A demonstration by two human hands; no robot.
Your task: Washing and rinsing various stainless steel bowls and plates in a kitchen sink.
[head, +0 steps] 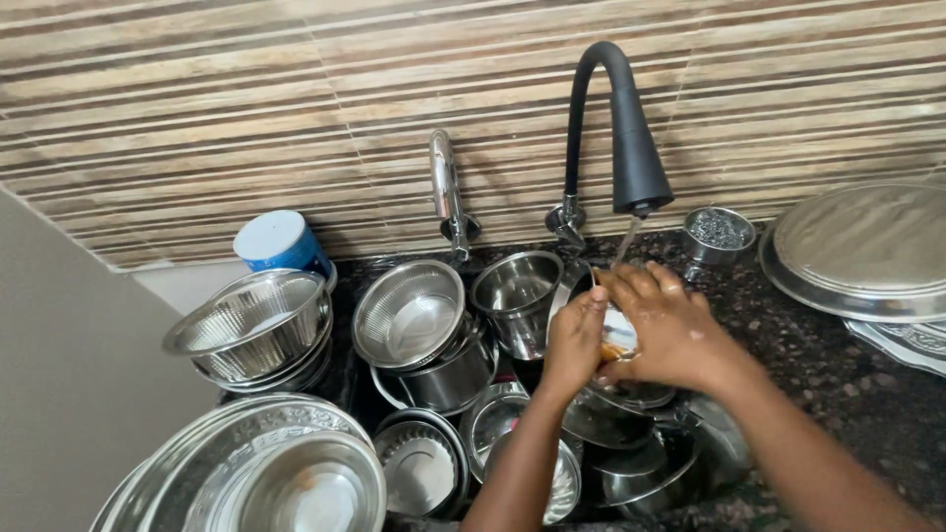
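Head view: both hands over the sink [360, 379], under the thin stream from the black pull-down tap [631, 148]. Left hand [574, 340] closed around the near edge of a small steel dish [619, 343], fingers curled tight; right hand [668, 330] cupped over the far side, fingers spread across it, so how firmly that grip closes cannot be told. Dish held above the heap of steel pots and lids in the basin, just below the spout, with a brownish smear showing inside. Best done, judging by this: keep the dish tilted so the water runs across the smear and off the low edge, rub with the right fingertips while the left steadies the rim, stay low over the basin to cut splashing. Wet steel probably slippery, so a firm left hold matters. Around: a ribbed colander bowl [248, 325] at left, a blue tub [279, 241] behind it, a second chrome tap [445, 187], a big steel platter [867, 251] on the dark stone tabletop [847, 374].
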